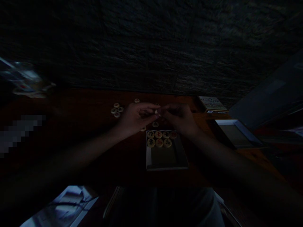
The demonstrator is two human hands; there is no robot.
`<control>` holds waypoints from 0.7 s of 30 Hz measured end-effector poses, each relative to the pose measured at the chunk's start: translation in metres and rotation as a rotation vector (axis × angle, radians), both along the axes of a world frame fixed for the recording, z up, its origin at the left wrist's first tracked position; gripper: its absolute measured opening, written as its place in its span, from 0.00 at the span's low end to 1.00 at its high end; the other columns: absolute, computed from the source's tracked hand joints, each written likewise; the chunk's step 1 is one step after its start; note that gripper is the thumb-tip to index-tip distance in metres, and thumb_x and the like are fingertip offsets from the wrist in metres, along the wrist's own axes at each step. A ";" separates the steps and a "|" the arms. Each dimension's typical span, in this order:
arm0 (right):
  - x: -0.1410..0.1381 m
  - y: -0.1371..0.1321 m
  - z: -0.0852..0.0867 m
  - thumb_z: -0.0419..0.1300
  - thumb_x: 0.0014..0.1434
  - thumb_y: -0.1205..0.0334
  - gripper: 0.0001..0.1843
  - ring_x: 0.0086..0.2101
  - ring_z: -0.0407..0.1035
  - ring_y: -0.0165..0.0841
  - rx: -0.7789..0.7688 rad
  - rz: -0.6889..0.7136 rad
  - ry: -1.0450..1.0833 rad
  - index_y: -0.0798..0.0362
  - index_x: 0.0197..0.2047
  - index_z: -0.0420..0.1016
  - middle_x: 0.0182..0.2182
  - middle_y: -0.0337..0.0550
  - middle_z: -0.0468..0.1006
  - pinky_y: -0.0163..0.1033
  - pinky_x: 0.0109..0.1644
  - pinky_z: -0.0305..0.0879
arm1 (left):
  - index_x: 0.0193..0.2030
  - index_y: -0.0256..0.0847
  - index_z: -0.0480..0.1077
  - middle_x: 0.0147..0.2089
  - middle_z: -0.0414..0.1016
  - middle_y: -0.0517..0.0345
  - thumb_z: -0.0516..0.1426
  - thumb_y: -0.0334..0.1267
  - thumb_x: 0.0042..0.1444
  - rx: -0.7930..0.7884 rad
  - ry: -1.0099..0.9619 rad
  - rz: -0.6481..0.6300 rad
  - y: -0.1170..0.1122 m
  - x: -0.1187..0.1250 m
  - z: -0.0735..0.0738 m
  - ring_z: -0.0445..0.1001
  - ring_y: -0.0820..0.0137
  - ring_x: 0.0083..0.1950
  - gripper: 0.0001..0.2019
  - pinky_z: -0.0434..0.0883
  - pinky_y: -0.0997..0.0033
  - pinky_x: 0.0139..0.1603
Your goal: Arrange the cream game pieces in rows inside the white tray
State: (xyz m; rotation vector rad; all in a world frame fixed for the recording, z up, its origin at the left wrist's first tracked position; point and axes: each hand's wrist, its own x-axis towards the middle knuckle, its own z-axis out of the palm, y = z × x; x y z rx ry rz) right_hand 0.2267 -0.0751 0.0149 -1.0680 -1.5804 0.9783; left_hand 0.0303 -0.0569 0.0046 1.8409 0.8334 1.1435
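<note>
Both my hands meet above the dark wooden table (78,126), just beyond a shallow white box (165,165). My left hand (136,118) and my right hand (181,118) pinch a small round pale game piece (156,111) between their fingertips. Inside the box, several round pale pieces with red or black characters (159,139) lie in two rows at its far end. A few more pieces (116,110) lie loose on the table left of my left hand, one (155,124) sits just below my fingers, and another (136,100) lies further back.
A box lid (236,134) lies at the right, with a printed box (211,103) behind it. A dark stone wall (151,47) rises behind the table. Blurred objects (26,82) sit at the far left. The scene is very dim.
</note>
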 end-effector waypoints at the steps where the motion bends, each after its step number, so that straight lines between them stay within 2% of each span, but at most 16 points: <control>1: 0.000 0.000 0.000 0.73 0.54 0.43 0.19 0.25 0.74 0.30 -0.005 0.011 0.011 0.53 0.34 0.86 0.27 0.41 0.84 0.33 0.28 0.71 | 0.49 0.42 0.82 0.47 0.86 0.51 0.69 0.40 0.55 -0.003 -0.009 -0.002 0.000 0.000 0.000 0.86 0.61 0.46 0.14 0.82 0.63 0.49; 6: 0.000 0.001 -0.001 0.72 0.56 0.46 0.17 0.30 0.78 0.32 0.037 0.042 0.008 0.51 0.37 0.87 0.33 0.43 0.87 0.35 0.33 0.73 | 0.46 0.41 0.83 0.44 0.87 0.50 0.69 0.44 0.56 -0.105 -0.093 -0.017 -0.001 0.000 0.004 0.86 0.60 0.42 0.14 0.84 0.63 0.44; 11: 0.001 0.000 -0.004 0.74 0.56 0.48 0.15 0.32 0.80 0.34 0.048 0.066 -0.021 0.51 0.40 0.87 0.36 0.44 0.88 0.36 0.35 0.75 | 0.43 0.41 0.83 0.38 0.87 0.53 0.69 0.46 0.57 -0.158 -0.072 0.014 -0.002 -0.001 0.006 0.86 0.62 0.37 0.12 0.85 0.64 0.39; 16: -0.001 -0.002 -0.003 0.74 0.54 0.44 0.19 0.27 0.76 0.31 -0.022 0.034 0.027 0.51 0.37 0.87 0.30 0.42 0.85 0.34 0.30 0.72 | 0.45 0.39 0.82 0.40 0.87 0.50 0.67 0.47 0.58 -0.128 -0.077 -0.011 -0.002 0.000 0.005 0.86 0.60 0.39 0.15 0.84 0.63 0.40; 21: -0.001 -0.001 -0.001 0.76 0.50 0.44 0.20 0.22 0.72 0.27 -0.094 0.005 0.080 0.53 0.33 0.86 0.24 0.40 0.82 0.30 0.25 0.67 | 0.48 0.38 0.82 0.41 0.87 0.50 0.70 0.39 0.54 -0.033 -0.043 -0.019 -0.001 0.001 0.002 0.86 0.62 0.41 0.15 0.82 0.67 0.44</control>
